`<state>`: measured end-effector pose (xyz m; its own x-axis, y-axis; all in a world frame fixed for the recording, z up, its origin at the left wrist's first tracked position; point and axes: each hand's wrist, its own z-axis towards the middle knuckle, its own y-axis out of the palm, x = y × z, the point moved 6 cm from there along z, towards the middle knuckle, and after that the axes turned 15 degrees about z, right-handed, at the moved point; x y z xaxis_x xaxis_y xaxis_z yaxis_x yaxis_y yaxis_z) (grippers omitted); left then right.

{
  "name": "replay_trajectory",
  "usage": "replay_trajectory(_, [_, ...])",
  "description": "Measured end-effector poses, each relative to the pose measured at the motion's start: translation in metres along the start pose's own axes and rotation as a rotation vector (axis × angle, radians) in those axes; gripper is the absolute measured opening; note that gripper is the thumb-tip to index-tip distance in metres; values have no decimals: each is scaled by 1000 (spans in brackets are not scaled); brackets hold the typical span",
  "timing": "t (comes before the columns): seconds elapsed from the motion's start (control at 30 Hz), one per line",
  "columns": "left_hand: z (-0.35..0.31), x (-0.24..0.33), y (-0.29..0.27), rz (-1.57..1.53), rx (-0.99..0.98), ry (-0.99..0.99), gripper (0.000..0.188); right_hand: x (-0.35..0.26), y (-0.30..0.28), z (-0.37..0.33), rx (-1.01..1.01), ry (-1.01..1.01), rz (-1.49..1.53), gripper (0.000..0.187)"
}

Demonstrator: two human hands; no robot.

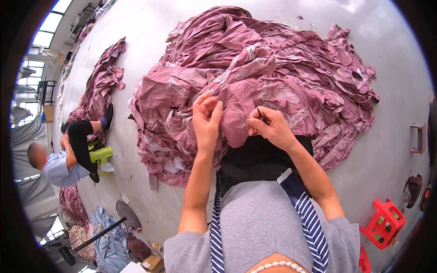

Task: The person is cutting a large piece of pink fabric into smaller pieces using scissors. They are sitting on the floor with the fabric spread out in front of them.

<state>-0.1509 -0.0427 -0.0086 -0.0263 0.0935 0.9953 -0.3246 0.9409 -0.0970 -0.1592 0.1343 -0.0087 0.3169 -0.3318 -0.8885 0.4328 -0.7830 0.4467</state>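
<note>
A large heap of dusky-pink cloth (pixel 291 54) with pale patterned bands lies in front of me and spreads over my lap. My left hand (pixel 207 122) is closed in a pinch on a fold of it, thumb and fingers together at the upper edge. To the right, my right hand (pixel 275 130) curls round a small dark pointed tool (pixel 263 116), which looks like thread snips; most of it is hidden in the palm. The thumb and forefinger of that hand meet at the edge of a plain pink flap (pixel 237 113) stretched between both hands.
At the left, a person (pixel 68 159) sits on a green stool (pixel 101 157) beside more pink cloth (pixel 98 86). A blue cloth pile (pixel 109 241) and a round-based stand (pixel 129 214) are at lower left. A red stool (pixel 384 224) stands at lower right.
</note>
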Motion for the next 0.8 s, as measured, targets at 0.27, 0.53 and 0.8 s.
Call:
replay_trajectory(0.27, [-6,42,25,420,-405,410,18,-11,-3,-4,-38,-50,-42,17])
replay_trajectory(0.53, [-11,17,23,-167,-436,-112,11,-14,-13,-5,62,-61,88,17])
replay_trajectory(0.8, [-13,-3,27,-512,-401,-339,6,-35,-8,-23,261,-354,-594,26])
